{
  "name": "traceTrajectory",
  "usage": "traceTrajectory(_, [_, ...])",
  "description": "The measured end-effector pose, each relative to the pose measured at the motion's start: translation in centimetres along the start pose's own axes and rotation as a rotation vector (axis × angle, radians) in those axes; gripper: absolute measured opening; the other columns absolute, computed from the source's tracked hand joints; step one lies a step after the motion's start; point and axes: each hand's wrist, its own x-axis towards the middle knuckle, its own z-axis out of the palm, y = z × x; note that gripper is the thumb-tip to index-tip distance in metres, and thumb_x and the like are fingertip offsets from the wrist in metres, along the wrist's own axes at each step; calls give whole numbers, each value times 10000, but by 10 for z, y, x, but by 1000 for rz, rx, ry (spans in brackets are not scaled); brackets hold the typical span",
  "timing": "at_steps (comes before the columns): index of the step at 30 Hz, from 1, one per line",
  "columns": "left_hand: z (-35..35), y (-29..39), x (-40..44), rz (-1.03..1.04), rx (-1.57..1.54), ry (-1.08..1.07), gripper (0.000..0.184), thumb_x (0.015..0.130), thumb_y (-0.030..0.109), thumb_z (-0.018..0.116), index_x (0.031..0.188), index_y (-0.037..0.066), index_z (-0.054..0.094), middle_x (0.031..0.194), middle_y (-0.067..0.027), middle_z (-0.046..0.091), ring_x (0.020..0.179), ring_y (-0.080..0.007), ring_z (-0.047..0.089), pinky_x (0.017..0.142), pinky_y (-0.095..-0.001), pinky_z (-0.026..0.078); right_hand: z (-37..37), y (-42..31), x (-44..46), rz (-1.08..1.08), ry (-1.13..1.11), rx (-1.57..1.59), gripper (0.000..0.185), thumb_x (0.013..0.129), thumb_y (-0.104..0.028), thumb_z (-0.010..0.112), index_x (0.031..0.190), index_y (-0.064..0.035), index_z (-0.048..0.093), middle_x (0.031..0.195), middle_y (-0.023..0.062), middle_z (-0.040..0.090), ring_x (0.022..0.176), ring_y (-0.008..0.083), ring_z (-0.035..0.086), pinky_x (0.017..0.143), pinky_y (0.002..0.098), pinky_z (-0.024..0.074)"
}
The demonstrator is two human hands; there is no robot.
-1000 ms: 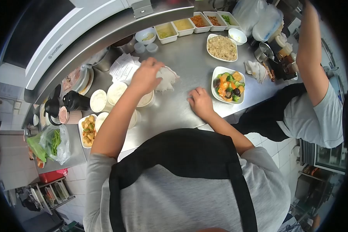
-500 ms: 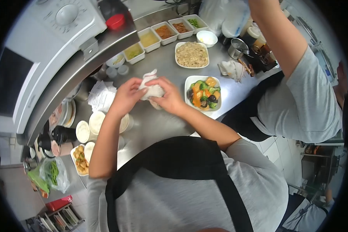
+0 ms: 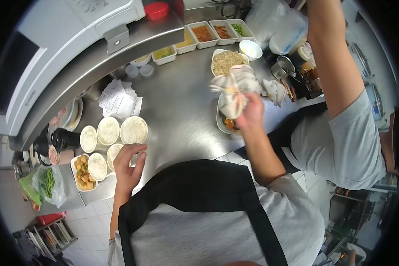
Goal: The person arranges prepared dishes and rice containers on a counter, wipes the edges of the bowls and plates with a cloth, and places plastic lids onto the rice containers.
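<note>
A whitish cloth (image 3: 232,95), smeared by motion, is in my right hand (image 3: 252,111). It hangs over the dish of vegetables (image 3: 228,125), hiding most of it, and overlaps the lower edge of the dish of grainy food (image 3: 226,61). My left hand (image 3: 131,165) has its fingers apart and holds nothing; it is beside several round tubs of white food, nearest to one tub (image 3: 115,156) and below another (image 3: 134,130). Loose paper slips (image 3: 119,98) lie on the steel counter above the tubs.
Trays of toppings (image 3: 202,34) line the back, with a small white bowl (image 3: 251,49) beside them. A second cloth (image 3: 275,91) and a metal pot (image 3: 283,67) are at the right. A co-worker's arm (image 3: 337,57) reaches up there. A potato-like dish (image 3: 83,172) sits at the left.
My hands have separated. My right hand has carried the cloth right, over the dishes; my left hand has moved down and left to the tubs, letting go of the cloth.
</note>
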Motion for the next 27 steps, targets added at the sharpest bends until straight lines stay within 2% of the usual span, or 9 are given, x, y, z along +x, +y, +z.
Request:
traceTrajectory(3, [6, 8, 1, 67, 32, -31, 166, 734, -13, 633, 897, 16, 636, 839, -119, 631, 782, -267, 601, 707, -327, 473, 25, 55, 0, -244, -227, -199, 425, 711, 47, 477, 1106, -112, 489, 1099, 109, 523, 997, 239, 552, 849, 368, 482])
traceTrajectory(7, [6, 10, -3, 101, 77, -53, 136, 711, -15, 654, 838, 27, 629, 874, -109, 626, 813, -265, 596, 712, -330, 472, 8, 122, 15, -403, -568, -1423, 293, 675, -50, 610, 958, -116, 576, 1133, 164, 521, 1086, 329, 497, 943, 398, 400])
traceTrajectory(9, [3, 8, -8, 94, 100, -56, 120, 692, -12, 678, 787, 28, 617, 912, -102, 620, 838, -262, 590, 716, -332, 472, 1, 135, -7, -362, -731, -1364, 262, 676, -55, 627, 930, -112, 601, 1114, 163, 520, 1086, 334, 494, 924, 405, 401])
traceTrajectory(11, [2, 7, -16, 57, 110, -69, 127, 670, -7, 703, 734, 28, 599, 953, -96, 612, 861, -260, 582, 720, -334, 470, -8, 134, -35, -283, -827, -1333, 177, 728, -85, 631, 904, -96, 614, 1057, 131, 559, 1044, 296, 532, 896, 369, 419])
traceTrajectory(14, [-1, 6, -22, 63, 85, -115, 135, 665, -2, 709, 705, 25, 582, 966, -86, 605, 865, -256, 576, 715, -338, 466, 3, 95, -68, 356, -892, -1196, 151, 786, -146, 632, 917, -73, 611, 971, 100, 602, 963, 264, 573, 862, 329, 434])
traceTrajectory(17, [3, 16, -21, 53, 95, -115, 85, 710, -11, 661, 746, 29, 596, 946, -89, 606, 854, -256, 577, 704, -335, 463, -4, 62, -59, 119, -762, -1261, 140, 840, -170, 600, 918, -54, 609, 903, 84, 621, 874, 247, 592, 824, 301, 443])
traceTrajectory(21, [11, 34, -18, 69, 137, -52, 102, 759, -33, 588, 831, 33, 616, 925, -97, 609, 832, -262, 576, 695, -331, 462, -19, 3, 66, -870, -464, -1615, 345, 687, 63, 456, 937, -56, 663, 879, 147, 612, 829, 310, 570, 783, 389, 455])
traceTrajectory(25, [17, 37, -33, 37, 203, -53, 150, 753, -50, 576, 866, 37, 622, 908, -108, 613, 822, -282, 579, 696, -344, 467, -79, -37, 186, -837, -166, -1930, 226, 758, -34, 513, 916, -75, 669, 905, 169, 604, 843, 354, 571, 763, 420, 459])
traceTrajectory(27, [18, 41, -41, 4, 228, -35, 149, 751, -53, 574, 859, 39, 620, 900, -112, 616, 821, -292, 580, 696, -348, 471, -95, -39, 219, -770, -278, -2326, 190, 775, -94, 518, 897, -64, 662, 880, 177, 611, 814, 363, 582, 763, 429, 463])
